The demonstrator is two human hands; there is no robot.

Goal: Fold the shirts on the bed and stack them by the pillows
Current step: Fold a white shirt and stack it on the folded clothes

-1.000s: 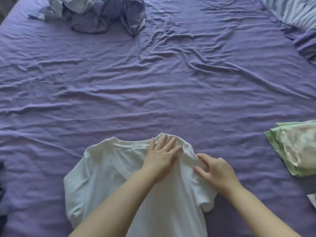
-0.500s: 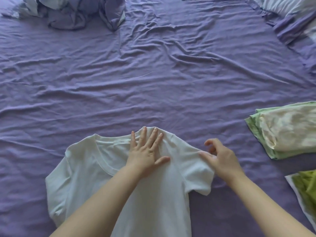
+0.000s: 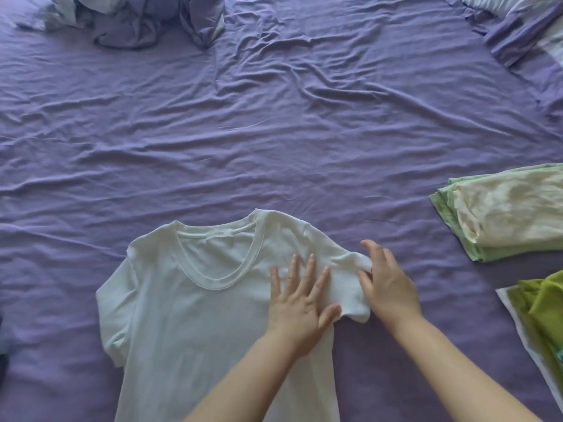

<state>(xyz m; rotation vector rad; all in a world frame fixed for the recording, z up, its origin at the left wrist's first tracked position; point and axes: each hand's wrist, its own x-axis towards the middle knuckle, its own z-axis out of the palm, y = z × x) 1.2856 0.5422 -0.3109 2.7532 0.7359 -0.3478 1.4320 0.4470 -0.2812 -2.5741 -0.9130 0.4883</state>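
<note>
left hand: flat on the white shirt, fingers straight and spread, palm pressing the cloth just inside the shirt's right shoulder
right hand: at the sleeve on that side, thumb and fingers curled round its bunched edge, gripping it; the sleeve is lifted and rumpled between the two hands
white shirt: lies face up on the near part of the bed, collar pointing away from the person, the other sleeve flat at the left, the hem running out of view at the bottom edge
bed sheet: purple, wrinkled, bearing everything in view
folded pale green shirts: a small stack to the right, apart from the white shirt
bright green garment: near the right edge, below the stack, lying on something white
crumpled purple and pale bedding: heaped at the far left
pillow: far right corner, partly cut off
</note>
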